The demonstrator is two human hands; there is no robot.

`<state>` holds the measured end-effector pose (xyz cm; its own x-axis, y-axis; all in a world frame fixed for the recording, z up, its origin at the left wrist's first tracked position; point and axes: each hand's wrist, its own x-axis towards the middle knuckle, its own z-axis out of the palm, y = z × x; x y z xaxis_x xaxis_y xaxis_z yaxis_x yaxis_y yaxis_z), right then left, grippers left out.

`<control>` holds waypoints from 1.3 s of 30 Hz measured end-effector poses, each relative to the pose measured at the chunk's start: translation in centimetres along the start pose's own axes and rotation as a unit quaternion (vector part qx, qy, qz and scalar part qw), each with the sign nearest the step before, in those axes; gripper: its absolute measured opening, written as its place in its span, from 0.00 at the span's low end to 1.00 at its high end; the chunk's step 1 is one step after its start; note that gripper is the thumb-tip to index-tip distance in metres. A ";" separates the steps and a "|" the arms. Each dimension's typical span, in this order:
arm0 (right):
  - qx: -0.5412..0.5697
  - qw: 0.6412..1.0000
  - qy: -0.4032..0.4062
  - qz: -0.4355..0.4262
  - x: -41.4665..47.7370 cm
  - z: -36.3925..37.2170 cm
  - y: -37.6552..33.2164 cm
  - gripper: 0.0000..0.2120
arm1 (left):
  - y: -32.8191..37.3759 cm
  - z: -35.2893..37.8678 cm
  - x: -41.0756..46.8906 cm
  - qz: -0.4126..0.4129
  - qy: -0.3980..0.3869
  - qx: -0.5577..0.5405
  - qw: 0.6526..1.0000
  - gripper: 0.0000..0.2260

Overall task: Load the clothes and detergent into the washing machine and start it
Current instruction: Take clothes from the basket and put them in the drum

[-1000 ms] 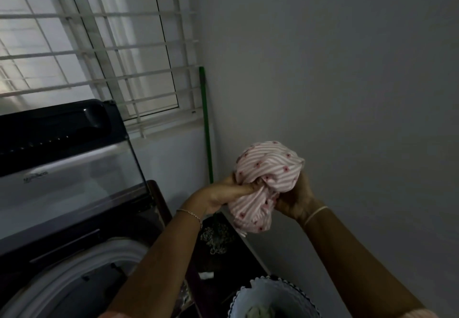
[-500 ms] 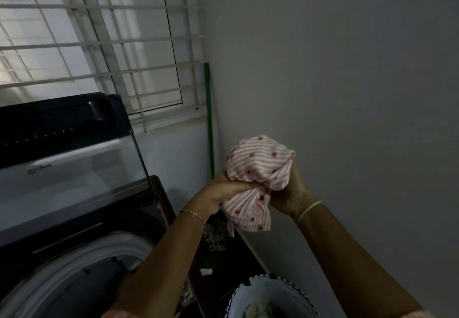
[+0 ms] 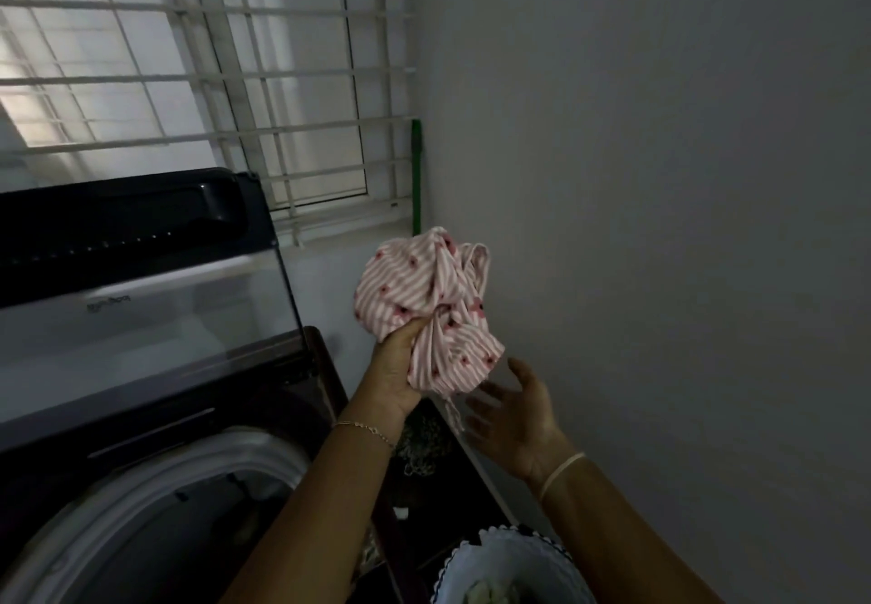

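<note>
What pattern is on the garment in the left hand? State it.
Pink and white stripes with small red motifs on the garment, head view.

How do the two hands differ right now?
The left hand is closed on the bunched pink striped cloth and carries it alone; the right hand is open, fingers spread, gripping nothing. The left hand is raised higher; the right sits lower, just under the cloth's hanging edge. The left wrist wears a thin chain bracelet, the right a plain pale band. Both hands are bare and held to the right of the open washer.
</note>
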<state>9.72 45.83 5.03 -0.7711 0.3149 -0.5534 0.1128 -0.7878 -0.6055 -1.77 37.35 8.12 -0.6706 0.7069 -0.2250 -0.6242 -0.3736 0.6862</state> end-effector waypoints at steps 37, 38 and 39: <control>-0.263 0.946 -0.146 0.121 12.4 17.4 23.9 0.17 | 8.2 -30.9 -16.4 -0.006 0.113 0.344 0.932 0.26; -0.282 0.942 -0.140 0.114 12.7 17.1 24.5 0.16 | 8.0 -31.7 -16.3 -0.012 0.105 0.324 0.940 0.24; -0.301 0.939 -0.133 0.102 12.9 16.7 25.2 0.17 | 7.7 -32.3 -16.2 -0.015 0.113 0.298 0.948 0.23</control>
<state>-7.86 21.24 -7.82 -0.8158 -0.0164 -0.5780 0.5460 -0.3510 -0.7607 -8.67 3.58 -5.28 -0.7670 0.5394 -0.3475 -0.3521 0.0989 0.9307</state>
